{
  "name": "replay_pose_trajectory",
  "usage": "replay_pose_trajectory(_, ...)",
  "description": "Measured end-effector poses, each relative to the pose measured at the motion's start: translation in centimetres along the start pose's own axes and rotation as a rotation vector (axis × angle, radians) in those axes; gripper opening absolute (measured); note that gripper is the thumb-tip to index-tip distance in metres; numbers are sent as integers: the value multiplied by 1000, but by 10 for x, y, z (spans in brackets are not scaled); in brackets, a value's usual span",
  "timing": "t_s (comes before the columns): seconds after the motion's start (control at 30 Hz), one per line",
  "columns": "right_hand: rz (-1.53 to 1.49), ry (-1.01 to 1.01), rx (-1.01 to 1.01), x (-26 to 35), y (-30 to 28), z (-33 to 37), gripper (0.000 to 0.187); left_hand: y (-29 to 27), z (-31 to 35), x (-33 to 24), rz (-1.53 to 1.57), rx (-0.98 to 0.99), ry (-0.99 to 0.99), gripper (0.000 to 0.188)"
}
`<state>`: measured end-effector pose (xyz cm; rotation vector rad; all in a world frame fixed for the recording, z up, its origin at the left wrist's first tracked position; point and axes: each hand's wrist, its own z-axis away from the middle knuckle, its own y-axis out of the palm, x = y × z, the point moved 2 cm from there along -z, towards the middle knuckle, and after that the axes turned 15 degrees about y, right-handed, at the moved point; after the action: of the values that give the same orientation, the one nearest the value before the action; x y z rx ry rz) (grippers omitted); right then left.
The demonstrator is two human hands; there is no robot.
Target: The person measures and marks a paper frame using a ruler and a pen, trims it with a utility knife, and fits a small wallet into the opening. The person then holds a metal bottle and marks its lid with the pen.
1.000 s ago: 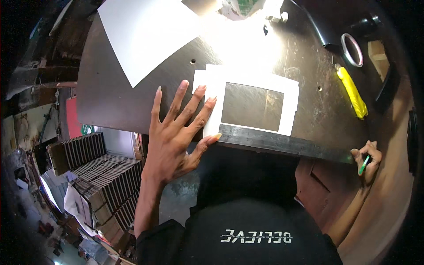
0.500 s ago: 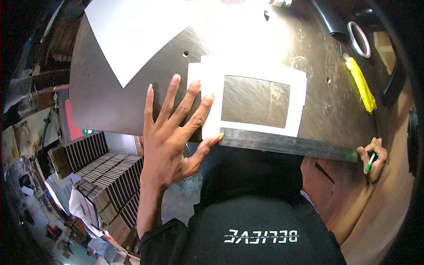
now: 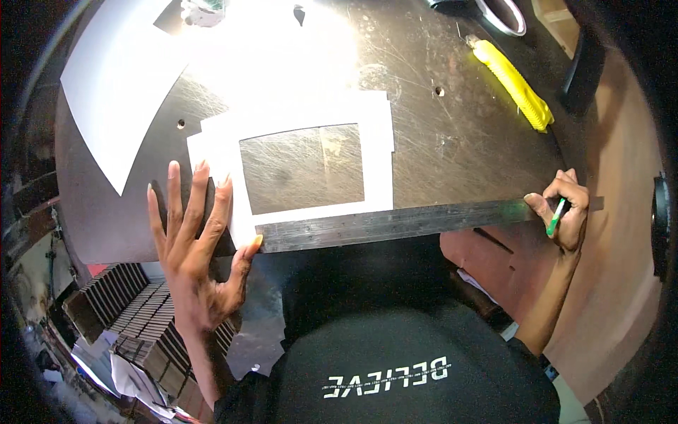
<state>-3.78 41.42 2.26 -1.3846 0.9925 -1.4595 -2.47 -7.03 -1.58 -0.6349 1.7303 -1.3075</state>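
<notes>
A white paper or card frame [image 3: 378,152] with a rectangular opening lies on the dark tabletop. Along its near edge runs a long dark ruler-like strip [image 3: 367,228], close to the table's front edge. My left hand [image 3: 198,254] is spread flat at the frame's left side, fingertips touching the white sheet. Its thumb presses on the strip's left end. At the strip's right end, my right hand [image 3: 568,208] is closed round a green-and-white pen [image 3: 556,218], with the thumb resting against the strip.
A yellow utility knife [image 3: 512,81] lies at the back right, near a white-rimmed ring [image 3: 505,18]. A large white sheet [image 3: 120,92] lies at the far left. Below the table on the left are stacked dark-and-light striped slabs [image 3: 145,311]. A strong glare covers the table's back middle.
The whole view has shifted, so the frame, strip and left hand appear further left and slightly tilted. Both hands keep their places on the strip.
</notes>
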Motion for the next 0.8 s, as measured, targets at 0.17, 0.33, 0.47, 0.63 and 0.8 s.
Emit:
replay_pose_trajectory(0.17,-40,-13,-50,1,3,-2,49,-1,-1,0,8,0,2,56)
replay_pose_trajectory(0.33,-25,1,-3,1,1,-2,51,-5,-2,-2,12,0,-5,56)
replay_pose_trajectory(0.47,-142,-33,-57,-13,4,-1,47,-3,2,1,4,-6,-3,58)
replay_pose_trajectory(0.63,-376,316,-301,-5,10,-5,37,13,24,-7,-84,-285,-62,66)
replay_pose_trajectory(0.8,-188,169,-554,58,29,-39,24,18,25,-31,-188,-511,-173,66)
